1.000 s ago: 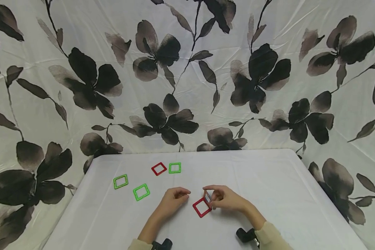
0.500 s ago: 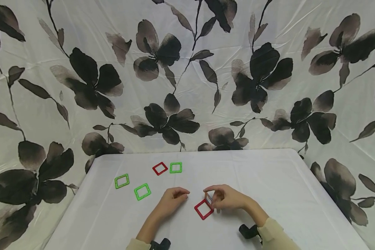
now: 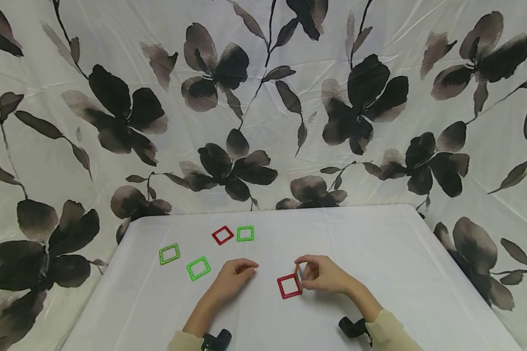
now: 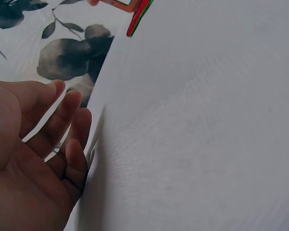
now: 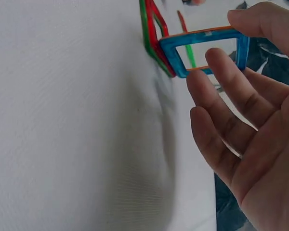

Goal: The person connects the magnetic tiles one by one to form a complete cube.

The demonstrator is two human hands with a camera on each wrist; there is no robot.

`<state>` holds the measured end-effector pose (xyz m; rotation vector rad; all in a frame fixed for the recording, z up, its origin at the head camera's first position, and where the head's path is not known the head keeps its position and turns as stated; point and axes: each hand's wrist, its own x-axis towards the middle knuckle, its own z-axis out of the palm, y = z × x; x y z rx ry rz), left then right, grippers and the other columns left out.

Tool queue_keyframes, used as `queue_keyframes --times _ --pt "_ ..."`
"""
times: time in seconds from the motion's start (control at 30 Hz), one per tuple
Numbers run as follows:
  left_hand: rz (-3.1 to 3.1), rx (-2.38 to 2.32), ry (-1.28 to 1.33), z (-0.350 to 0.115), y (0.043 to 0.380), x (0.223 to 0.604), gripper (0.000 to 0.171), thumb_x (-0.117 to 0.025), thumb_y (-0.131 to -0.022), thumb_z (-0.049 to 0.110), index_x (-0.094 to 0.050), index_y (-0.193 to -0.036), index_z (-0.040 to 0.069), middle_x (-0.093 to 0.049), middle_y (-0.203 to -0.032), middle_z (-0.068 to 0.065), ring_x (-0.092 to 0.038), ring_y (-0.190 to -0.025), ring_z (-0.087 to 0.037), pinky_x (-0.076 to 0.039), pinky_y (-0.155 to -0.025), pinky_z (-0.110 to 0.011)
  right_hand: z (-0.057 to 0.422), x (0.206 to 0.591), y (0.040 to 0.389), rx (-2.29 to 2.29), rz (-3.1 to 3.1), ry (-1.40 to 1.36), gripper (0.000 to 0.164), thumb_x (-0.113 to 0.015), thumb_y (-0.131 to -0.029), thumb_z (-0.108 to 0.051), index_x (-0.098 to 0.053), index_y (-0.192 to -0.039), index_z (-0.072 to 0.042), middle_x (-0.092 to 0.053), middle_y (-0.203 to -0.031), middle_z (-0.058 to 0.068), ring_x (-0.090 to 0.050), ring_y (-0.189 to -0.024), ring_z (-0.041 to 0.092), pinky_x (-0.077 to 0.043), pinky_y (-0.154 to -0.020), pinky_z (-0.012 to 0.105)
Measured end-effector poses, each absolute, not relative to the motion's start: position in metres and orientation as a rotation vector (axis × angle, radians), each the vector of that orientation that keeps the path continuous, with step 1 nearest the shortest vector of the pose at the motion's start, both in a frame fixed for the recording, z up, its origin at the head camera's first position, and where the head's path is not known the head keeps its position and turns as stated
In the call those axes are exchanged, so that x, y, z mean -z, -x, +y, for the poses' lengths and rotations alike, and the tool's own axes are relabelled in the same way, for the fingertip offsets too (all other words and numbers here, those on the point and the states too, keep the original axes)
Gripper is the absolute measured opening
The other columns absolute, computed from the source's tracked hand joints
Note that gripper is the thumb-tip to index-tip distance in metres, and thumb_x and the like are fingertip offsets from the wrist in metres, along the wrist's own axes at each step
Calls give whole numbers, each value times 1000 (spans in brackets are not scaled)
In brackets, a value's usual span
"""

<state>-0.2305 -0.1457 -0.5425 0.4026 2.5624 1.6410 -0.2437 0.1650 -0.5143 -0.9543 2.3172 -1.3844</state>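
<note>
- Right hand (image 3: 325, 276) pinching blue-orange frame (image 5: 202, 36), on edge
- Red-green frame (image 3: 280, 289) touching it, just left of grip
- Left hand (image 3: 233, 279) empty, fingers relaxed, farther left

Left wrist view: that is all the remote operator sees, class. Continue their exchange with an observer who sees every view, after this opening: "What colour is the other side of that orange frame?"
Observer: The orange frame shows blue on its other side in the right wrist view.
Operator: Which hand holds it?
Observer: The right hand.
Operator: Does anything lie beyond the left hand?
Observer: Yes, in the head view a red frame lies beside a green frame.
</note>
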Motion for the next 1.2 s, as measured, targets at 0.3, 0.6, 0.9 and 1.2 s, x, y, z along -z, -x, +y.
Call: queue_keyframes --times 0.3,0.6,0.9,1.2 --pt "2590 -1630 -412 -150 232 541 16 -62 -96 14 -72 -105 7 -70 -94 -2 -59 -79 -15 -47 -70 -26 165 509 237 1274 2519 993 49 -78 -79 -17 -60 -122 -2 -63 -111 7 -59 -103 25 -51 -80 37" --pt "2779 -1615 -328 -160 241 527 15 -67 -92 9 -73 -106 11 -68 -96 0 -59 -85 -14 -48 -74 -30 169 516 235 1427 2502 843 45 -77 -81 -16 -58 -121 -4 -65 -112 7 -61 -109 21 -49 -89 45" --pt "2951 -1472 -495 -181 287 508 23 -71 -87 3 -70 -110 4 -67 -105 -11 -60 -100 -28 -47 -87 -51 168 523 232 1490 2481 819 51 -76 -83 -10 -54 -127 -1 -61 -120 13 -60 -108 26 -49 -88 49" --pt "3031 -1051 -563 -189 324 505 42 -80 -79 11 -68 -118 1 -64 -116 -15 -57 -109 -34 -45 -92 -47 167 498 215 1574 2398 811 47 -75 -81 -2 -56 -125 -3 -61 -117 22 -59 -107 39 -45 -89 57"
